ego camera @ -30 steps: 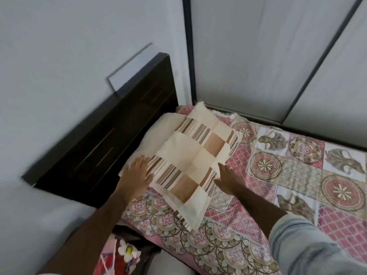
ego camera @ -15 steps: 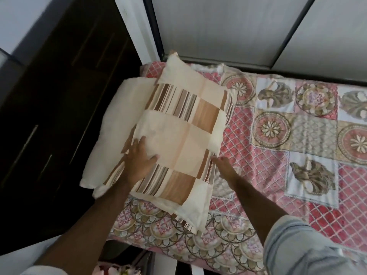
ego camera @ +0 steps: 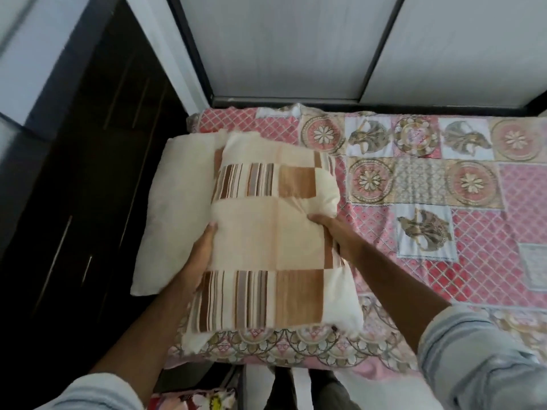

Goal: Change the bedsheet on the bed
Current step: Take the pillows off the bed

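A dark wooden headboard (ego camera: 97, 161) stands on the left. Pale sliding doors (ego camera: 290, 45) with dark frames run along the bed's far side.

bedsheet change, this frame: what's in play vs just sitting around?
In play:
- left hand and right hand, gripping the patterned pillow from both sides
- plain cream pillow partly under it
- pink patchwork bedsheet, on the bed

Just there:
- dark headboard
- sliding panels behind the bed
- floral cloth at the bottom edge
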